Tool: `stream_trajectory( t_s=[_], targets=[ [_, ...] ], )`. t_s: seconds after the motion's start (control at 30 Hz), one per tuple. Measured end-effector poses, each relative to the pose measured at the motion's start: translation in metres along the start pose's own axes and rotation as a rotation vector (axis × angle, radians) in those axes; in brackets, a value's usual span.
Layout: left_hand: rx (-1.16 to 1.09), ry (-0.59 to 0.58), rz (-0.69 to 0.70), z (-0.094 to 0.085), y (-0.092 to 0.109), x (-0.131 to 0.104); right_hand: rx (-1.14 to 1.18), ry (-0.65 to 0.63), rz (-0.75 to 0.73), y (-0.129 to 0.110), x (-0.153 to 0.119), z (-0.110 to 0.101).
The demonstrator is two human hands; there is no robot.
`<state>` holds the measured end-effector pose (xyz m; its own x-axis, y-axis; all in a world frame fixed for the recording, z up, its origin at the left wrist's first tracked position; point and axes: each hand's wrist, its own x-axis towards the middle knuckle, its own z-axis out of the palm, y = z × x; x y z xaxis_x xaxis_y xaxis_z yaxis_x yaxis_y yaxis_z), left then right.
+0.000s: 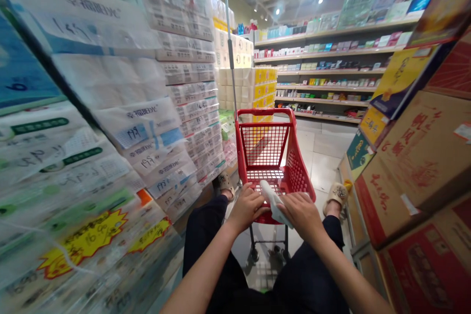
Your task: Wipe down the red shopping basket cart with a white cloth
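Observation:
A red plastic shopping cart (265, 149) stands in front of me, its basket of open mesh. My left hand (246, 208) rests at the near rim of the cart, fingers wrapped over the handle. Between the hands lies a crumpled whitish cloth or paper (273, 201) on the handle area. My right hand (301, 211) has its fingers closed on the right end of this whitish piece, close to the handle. The palms and thumbs are partly hidden.
Tall stacks of wrapped tissue packs (191, 103) line the left side. Cardboard boxes (419, 157) are piled on the right. Shelves of small goods (324, 51) stand at the back. A thin metal pole (230, 49) rises beside the cart. Tiled floor (320, 157) shows ahead.

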<state>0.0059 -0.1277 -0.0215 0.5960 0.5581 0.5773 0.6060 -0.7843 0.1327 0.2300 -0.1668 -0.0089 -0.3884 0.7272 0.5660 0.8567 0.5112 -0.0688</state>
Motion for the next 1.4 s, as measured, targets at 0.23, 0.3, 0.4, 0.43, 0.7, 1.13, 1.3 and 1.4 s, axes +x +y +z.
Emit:
stream_trajectory(
  t_s=[0.23,0.3,0.4,0.43,0.7,1.13,1.3,1.4],
  targets=[
    [-0.001,-0.016,0.018,-0.003,0.000,0.001,0.099,-0.020,0.065,0.072,-0.020,-0.012],
    [0.004,-0.019,0.015,-0.004,0.002,0.001,0.155,-0.055,0.094,0.088,-0.011,-0.010],
    [0.005,-0.018,0.016,-0.005,0.004,-0.001,0.201,-0.127,0.080,0.107,0.011,-0.006],
    [0.004,-0.015,0.016,-0.005,0.005,-0.002,0.205,-0.147,0.065,0.113,0.020,-0.004],
    [0.008,-0.008,0.009,-0.004,0.006,-0.004,0.151,-0.055,0.094,0.136,0.056,0.008],
    [0.002,0.016,-0.024,-0.001,0.008,-0.005,0.101,0.136,0.097,0.051,-0.016,-0.004],
    [-0.060,0.008,-0.031,-0.002,0.018,-0.003,0.023,0.091,0.096,-0.008,-0.009,0.000],
    [-0.154,0.059,-0.093,-0.001,0.025,-0.004,0.089,0.060,0.067,-0.035,0.003,0.009]
  ],
)
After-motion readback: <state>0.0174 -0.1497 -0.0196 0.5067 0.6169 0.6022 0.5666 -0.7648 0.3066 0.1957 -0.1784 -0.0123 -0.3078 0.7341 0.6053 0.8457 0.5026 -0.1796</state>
